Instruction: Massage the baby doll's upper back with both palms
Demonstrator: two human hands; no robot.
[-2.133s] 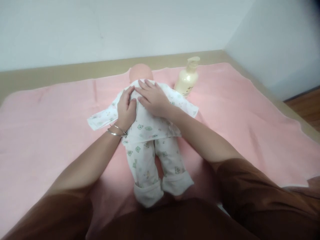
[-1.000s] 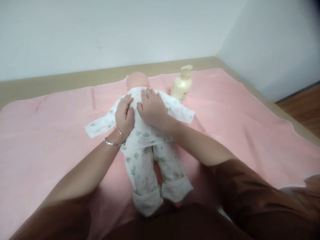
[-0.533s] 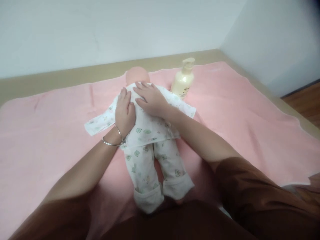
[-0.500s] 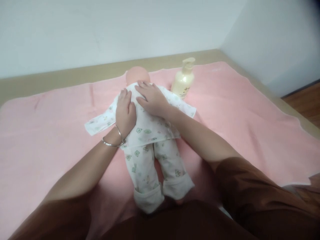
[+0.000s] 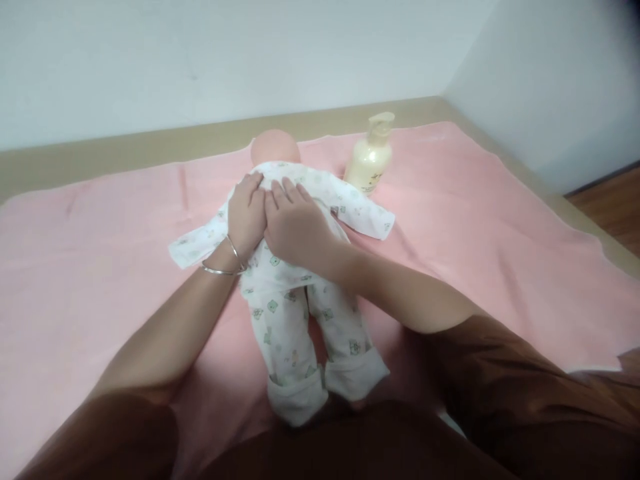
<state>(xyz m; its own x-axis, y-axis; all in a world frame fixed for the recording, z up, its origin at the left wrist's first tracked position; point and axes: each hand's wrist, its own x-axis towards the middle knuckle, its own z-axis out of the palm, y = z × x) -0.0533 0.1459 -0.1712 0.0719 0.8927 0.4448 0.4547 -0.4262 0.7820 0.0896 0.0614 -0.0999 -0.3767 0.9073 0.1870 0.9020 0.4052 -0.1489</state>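
Note:
A baby doll (image 5: 276,148) lies face down in front of me, its head toward the wall. It wears a white printed top (image 5: 345,193) and matching trousers (image 5: 285,333) with turned-up cuffs. My left hand (image 5: 247,217) rests flat on the left side of the doll's upper back, a silver bangle (image 5: 223,272) at the wrist. Beside it, my right hand (image 5: 300,227) lies flat on the middle of the back, fingers stretched toward the head. The two hands touch or nearly touch. Neither holds anything.
A cream pump bottle (image 5: 371,160) stands just beyond the doll's right sleeve. Under everything is a pink cloth (image 5: 100,267) on a beige surface (image 5: 165,143). A pale wall (image 5: 225,60) rises behind, and wooden floor (image 5: 613,207) shows at the right.
My right hand has slid down the doll's back, away from the neck and closer to my left hand. The left hand has shifted slightly. The doll's right sleeve shows more fully.

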